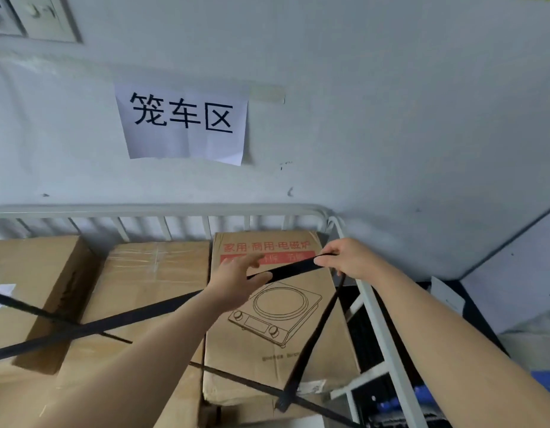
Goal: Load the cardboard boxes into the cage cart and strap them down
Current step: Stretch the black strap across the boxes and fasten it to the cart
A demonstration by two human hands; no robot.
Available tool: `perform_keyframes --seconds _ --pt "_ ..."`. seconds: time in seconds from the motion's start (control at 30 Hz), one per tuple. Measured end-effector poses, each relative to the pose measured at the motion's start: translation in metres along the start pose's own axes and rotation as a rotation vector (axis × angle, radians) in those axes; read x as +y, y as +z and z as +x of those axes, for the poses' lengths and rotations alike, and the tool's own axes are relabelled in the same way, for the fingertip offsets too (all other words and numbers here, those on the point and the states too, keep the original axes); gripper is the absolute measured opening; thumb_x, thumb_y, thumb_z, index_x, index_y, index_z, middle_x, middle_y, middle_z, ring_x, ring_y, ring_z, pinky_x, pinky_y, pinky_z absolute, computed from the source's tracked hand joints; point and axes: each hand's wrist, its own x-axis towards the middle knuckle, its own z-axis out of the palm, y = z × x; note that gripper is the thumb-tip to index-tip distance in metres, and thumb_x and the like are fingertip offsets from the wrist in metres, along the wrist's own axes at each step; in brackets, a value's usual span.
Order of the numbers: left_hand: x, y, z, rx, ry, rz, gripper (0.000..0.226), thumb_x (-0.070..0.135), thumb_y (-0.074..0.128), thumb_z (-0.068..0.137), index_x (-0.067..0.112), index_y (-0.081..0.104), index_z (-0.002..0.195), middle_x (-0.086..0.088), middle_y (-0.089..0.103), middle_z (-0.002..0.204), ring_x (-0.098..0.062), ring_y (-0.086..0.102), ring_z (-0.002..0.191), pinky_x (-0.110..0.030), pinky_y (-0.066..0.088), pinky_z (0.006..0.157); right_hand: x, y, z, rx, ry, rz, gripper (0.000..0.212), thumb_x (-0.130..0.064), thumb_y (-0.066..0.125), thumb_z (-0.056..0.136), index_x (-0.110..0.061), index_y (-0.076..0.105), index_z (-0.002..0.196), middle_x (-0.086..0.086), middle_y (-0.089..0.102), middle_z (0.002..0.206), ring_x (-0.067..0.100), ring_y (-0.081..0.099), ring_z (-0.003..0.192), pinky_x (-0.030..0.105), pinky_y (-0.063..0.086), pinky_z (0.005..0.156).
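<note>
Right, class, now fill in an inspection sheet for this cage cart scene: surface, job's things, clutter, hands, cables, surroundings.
Surface: cage cart, white rails at back and right; floor hidden by the load.
Job's things: cardboard boxes packed side by side; black strap stretched over them, another crossing it.
Clutter: nothing seen.
Hands: right hand pinches the black strap's end; left hand open, at the same strap.
Cables: nothing seen.
Surroundings: wall with a paper sign.

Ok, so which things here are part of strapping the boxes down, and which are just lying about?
Job: black strap, pinched by the right hand; left hand; induction cooker box; taped box; plain box; cage cart rail.
Just there: paper sign; wall switch panel.
</note>
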Motion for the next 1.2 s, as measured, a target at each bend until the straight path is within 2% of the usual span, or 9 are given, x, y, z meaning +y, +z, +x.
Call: perform_keyframes --seconds 0.07,0.17,0.27,0.5,0.63,0.8,1.0,1.1,1.2 --pt "0.019 0.016 0.024 -0.186 -0.036 -0.017 0.024 0.039 0.051 0.096 0.032 0.061 0.116 0.010 0.068 0.096 -0.017 0.063 0.085 -0.034 0.050 0.078 0.012 -0.013 0.013 -0.033 -0.015 0.049 0.011 -0.039 0.070 0.081 -0.028 0.070 0.084 -0.018 0.068 0.076 -0.005 0.055 0.051 0.016 0.042 0.056" --pt "0.044 0.040 0.059 -0.204 -0.027 0.015 0.030 0.036 0.048 0.097 0.018 0.064 0.079 0.004 0.059 0.069 -0.016 0.051 0.060 -0.030 0.042 0.060 0.037 -0.036 0.032 -0.078 -0.030 0.104 0.010 -0.034 0.072 0.080 -0.024 0.071 0.084 -0.021 0.067 0.066 -0.002 0.055 0.051 0.022 0.046 0.062" --pt "0.059 0.056 0.094 -0.222 -0.041 -0.022 0.029 0.039 0.053 0.094 0.024 0.063 0.072 0.004 0.054 0.064 -0.012 0.044 0.053 -0.025 0.038 0.054 0.064 -0.054 0.050 -0.090 -0.027 0.185 0.009 -0.029 0.073 0.080 -0.023 0.071 0.086 -0.012 0.068 0.067 0.007 0.057 0.059 0.027 0.051 0.067" --pt "0.058 0.086 0.177 -0.116 -0.101 0.072 0.025 0.035 0.058 0.093 0.022 0.063 0.072 0.005 0.059 0.059 -0.009 0.049 0.047 -0.023 0.039 0.048 0.121 -0.062 0.101 0.035 0.029 0.288 0.013 -0.022 0.064 0.087 -0.033 0.070 0.091 -0.016 0.069 0.093 0.000 0.063 0.088 0.017 0.043 0.076" --pt "0.041 0.099 0.219 0.000 -0.200 0.107 0.025 0.036 0.059 0.092 0.019 0.066 0.074 0.007 0.068 0.060 0.000 0.045 0.032 -0.019 0.037 0.042 0.165 -0.065 0.131 0.218 0.191 0.400 0.018 -0.016 0.051 0.094 -0.021 0.066 0.102 -0.002 0.065 0.102 0.015 0.060 0.097 0.027 0.045 0.081" --pt "0.046 0.136 0.273 -0.138 -0.161 0.036 0.026 0.023 0.054 0.094 0.016 0.065 0.072 0.007 0.070 0.062 -0.005 0.041 0.035 -0.021 0.037 0.044 0.201 -0.054 0.158 0.178 0.362 0.579 0.024 -0.014 0.053 0.093 0.002 0.064 0.108 0.026 0.064 0.110 0.037 0.061 0.107 0.049 0.045 0.101" --pt "0.044 0.173 0.317 -0.301 -0.097 0.033 0.031 0.011 0.050 0.094 0.031 0.065 0.074 0.020 0.057 0.045 0.002 0.042 0.037 -0.011 0.032 0.042 0.220 -0.035 0.189 0.167 0.484 0.972 0.030 -0.012 0.046 0.096 0.008 0.062 0.113 0.024 0.067 0.108 0.030 0.063 0.096 0.042 0.050 0.096" --pt "0.036 0.187 0.327 -0.370 -0.106 -0.087 0.022 0.020 0.055 0.095 0.028 0.074 0.087 0.020 0.066 0.058 -0.003 0.035 0.038 -0.012 0.032 0.042 0.223 -0.029 0.200 0.116 0.506 1.144 0.038 -0.021 0.036 0.102 0.005 0.060 0.117 0.016 0.069 0.097 0.023 0.067 0.085 0.030 0.052 0.071" --pt "0.034 0.201 0.337 -0.386 -0.158 -0.218 0.021 0.015 0.055 0.095 0.023 0.074 0.096 0.008 0.075 0.082 -0.008 0.035 0.043 -0.020 0.037 0.050 0.225 -0.022 0.211 0.037 0.499 1.241 0.047 -0.030 0.029 0.103 0.003 0.055 0.124 0.021 0.066 0.111 0.024 0.062 0.089 0.033 0.047 0.078"
